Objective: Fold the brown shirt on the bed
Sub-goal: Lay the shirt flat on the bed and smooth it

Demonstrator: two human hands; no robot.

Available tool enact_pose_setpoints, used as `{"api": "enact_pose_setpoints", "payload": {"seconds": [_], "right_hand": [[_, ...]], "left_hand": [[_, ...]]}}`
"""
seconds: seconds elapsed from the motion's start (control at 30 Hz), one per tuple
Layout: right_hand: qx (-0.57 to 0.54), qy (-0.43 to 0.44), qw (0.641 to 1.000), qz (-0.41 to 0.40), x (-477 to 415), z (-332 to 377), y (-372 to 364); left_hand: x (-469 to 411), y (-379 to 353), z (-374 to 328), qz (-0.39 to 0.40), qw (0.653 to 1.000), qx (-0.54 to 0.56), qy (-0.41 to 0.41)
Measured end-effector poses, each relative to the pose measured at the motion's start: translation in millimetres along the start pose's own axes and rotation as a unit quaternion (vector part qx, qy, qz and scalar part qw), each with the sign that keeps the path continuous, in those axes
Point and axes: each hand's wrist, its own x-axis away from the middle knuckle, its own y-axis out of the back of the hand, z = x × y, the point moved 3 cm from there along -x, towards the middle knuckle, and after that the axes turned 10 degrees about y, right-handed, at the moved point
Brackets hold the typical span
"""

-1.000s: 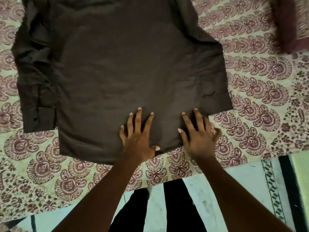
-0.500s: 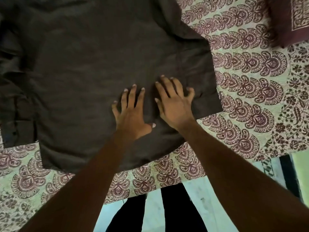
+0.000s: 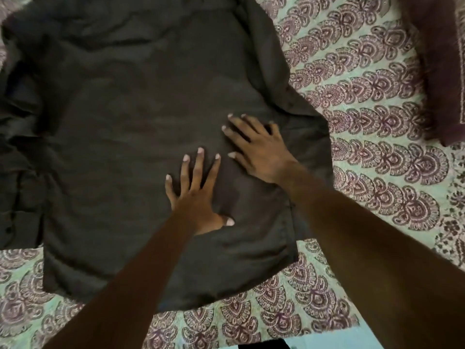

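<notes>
The brown shirt [image 3: 130, 127] lies spread flat on the bed, its hem toward me and its sleeves bunched at the left and right sides. My left hand [image 3: 198, 195] rests palm-down on the lower middle of the shirt, fingers spread. Just to the right and a little farther up, my right hand [image 3: 256, 147] also presses flat on the cloth, fingers apart, near the folded right sleeve. Neither hand grips any fabric.
The bedsheet [image 3: 377, 172] is pale green with maroon paisley rows. A dark maroon cloth [image 3: 437, 66] lies at the far right. The bed's near edge runs along the bottom, with floor and dark trousers [image 3: 264, 345] below it.
Both hands have slid away from the hem and up the shirt body, staying flat on the cloth. The right hand has moved farther up than the left.
</notes>
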Motion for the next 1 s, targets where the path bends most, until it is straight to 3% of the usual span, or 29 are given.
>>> {"api": "enact_pose_setpoints", "payload": {"seconds": [0.13, 0.17, 0.2, 0.33, 0.37, 0.5, 0.53, 0.7, 0.83, 1.0], "right_hand": [[-0.041, -0.209, 0.977, -0.018, -17.0, -42.9, 9.3], [-0.035, -0.226, 0.973, -0.029, -22.9, -43.9, 13.2], [-0.018, -0.207, 0.977, -0.042, -29.4, -40.4, 16.9], [0.021, 0.024, 0.999, -0.01, -43.6, -23.4, 10.1], [0.021, 0.012, 1.0, -0.007, -44.4, -27.2, 7.9], [-0.02, -0.245, 0.969, -0.024, -35.6, -38.0, 15.4], [-0.016, -0.256, 0.966, -0.031, -29.9, -30.0, 18.0], [0.019, -0.118, 0.993, 0.014, 49.7, 49.7, 4.8], [0.007, -0.144, 0.986, 0.08, 138.6, 91.8, -11.5], [-0.009, -0.136, 0.987, 0.082, 201.3, 117.0, -23.0]], "left_hand": [[-4.8, -4.0, 2.8, 0.033, 0.999, 0.0, -0.005], [-6.5, -4.1, 3.7, 0.037, 0.999, 0.0, -0.005], [-7.5, -4.1, 4.6, 0.041, 0.999, -0.001, -0.004], [-8.8, -4.3, 5.5, 0.048, 0.999, -0.004, -0.009], [-9.2, -4.0, 5.7, 0.05, 0.999, -0.004, -0.01], [-9.9, -3.0, 6.0, 0.06, 0.998, 0.006, -0.012], [-9.8, -2.0, 5.7, 0.062, 0.998, 0.005, -0.014], [-1.3, -3.4, 7.6, 0.018, 0.999, 0.004, -0.029], [40.8, -35.6, 17.5, -0.121, 0.987, 0.018, -0.105], [112.4, -92.0, 29.6, -0.1, 0.986, 0.025, -0.129]]}}
